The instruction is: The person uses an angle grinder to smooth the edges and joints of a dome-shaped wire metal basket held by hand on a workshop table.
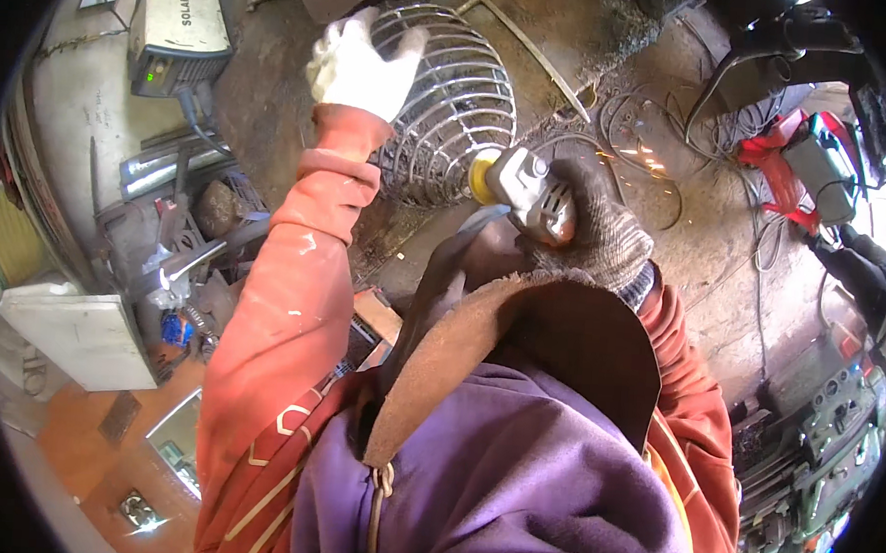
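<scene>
A round cage of bent metal rods sits on the floor ahead of me. My left hand, in a white glove, is closed on its upper left edge, thumb lying over the rods. In a grey knitted glove, my right hand grips an angle grinder. The grinder's yellow disc meets the cage's lower right side. Orange sparks show over the floor to the right. A brown apron hangs in front of my chest and covers part of the view below the grinder.
A white boxy machine with a green light stands at the far left. Loose cables loop across the floor on the right, near a red and grey machine. Metal scraps and a white panel lie at left. Dark metal parts crowd the lower right.
</scene>
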Motion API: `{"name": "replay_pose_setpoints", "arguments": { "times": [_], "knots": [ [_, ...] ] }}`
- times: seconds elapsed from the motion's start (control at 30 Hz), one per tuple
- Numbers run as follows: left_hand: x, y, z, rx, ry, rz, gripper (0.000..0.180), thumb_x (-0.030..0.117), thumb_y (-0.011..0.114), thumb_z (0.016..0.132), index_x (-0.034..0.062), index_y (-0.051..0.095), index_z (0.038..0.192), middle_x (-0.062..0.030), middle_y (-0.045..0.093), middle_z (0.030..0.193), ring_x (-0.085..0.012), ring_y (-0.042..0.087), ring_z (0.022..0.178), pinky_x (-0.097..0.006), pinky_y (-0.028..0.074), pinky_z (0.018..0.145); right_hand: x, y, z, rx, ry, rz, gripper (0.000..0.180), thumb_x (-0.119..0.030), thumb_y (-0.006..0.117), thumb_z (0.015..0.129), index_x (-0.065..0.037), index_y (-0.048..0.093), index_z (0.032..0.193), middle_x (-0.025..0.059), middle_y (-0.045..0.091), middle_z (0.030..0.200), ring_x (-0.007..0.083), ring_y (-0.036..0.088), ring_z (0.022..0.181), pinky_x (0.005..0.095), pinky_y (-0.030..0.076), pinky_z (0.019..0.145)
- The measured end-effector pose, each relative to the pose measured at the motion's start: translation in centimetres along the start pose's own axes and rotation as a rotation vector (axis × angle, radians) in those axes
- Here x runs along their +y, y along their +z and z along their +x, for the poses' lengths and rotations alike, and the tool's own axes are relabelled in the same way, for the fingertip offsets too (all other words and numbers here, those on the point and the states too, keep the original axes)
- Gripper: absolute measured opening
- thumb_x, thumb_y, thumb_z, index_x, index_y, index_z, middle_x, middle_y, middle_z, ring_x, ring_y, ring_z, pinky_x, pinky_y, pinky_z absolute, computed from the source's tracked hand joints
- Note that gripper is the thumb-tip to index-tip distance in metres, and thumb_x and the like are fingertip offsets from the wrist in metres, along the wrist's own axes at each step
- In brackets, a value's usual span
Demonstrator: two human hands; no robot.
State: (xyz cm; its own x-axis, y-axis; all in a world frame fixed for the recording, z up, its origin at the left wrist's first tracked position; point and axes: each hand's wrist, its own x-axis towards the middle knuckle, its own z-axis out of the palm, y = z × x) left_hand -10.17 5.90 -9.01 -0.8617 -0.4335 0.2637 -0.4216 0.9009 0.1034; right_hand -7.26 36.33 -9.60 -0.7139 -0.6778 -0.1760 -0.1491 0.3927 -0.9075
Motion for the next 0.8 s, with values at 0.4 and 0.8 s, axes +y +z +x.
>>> {"name": "replay_pose_setpoints", "arguments": {
  "times": [0.4,0.8],
  "knots": [
    [-0.9,0.3,0.1,-0.026,0.01,-0.015,0.069,0.056,0.075,0.084,0.0052,0.067,0.13,-0.022,0.064,0.13,-0.0407,0.058,0.123,-0.049,0.045,0.107,6.8,3.2,-1.7,0.197,-0.138,0.088,0.072,-0.02,0.092,0.072,-0.003,0.058,0.132,0.0158,0.069,0.114,0.0276,0.07,0.107,0.0399,0.055,0.093],
    [-0.4,0.3,0.3,-0.012,0.018,-0.003,0.069,0.055,0.076,0.085,0.0031,0.067,0.128,-0.0227,0.064,0.129,-0.0408,0.058,0.123,-0.048,0.046,0.106,6.5,2.3,-1.3,0.172,-0.248,0.079,0.079,-0.023,0.094,0.067,-0.004,0.056,0.134,0.0204,0.063,0.116,0.0372,0.065,0.11,0.0422,0.052,0.094]
  ]
}}
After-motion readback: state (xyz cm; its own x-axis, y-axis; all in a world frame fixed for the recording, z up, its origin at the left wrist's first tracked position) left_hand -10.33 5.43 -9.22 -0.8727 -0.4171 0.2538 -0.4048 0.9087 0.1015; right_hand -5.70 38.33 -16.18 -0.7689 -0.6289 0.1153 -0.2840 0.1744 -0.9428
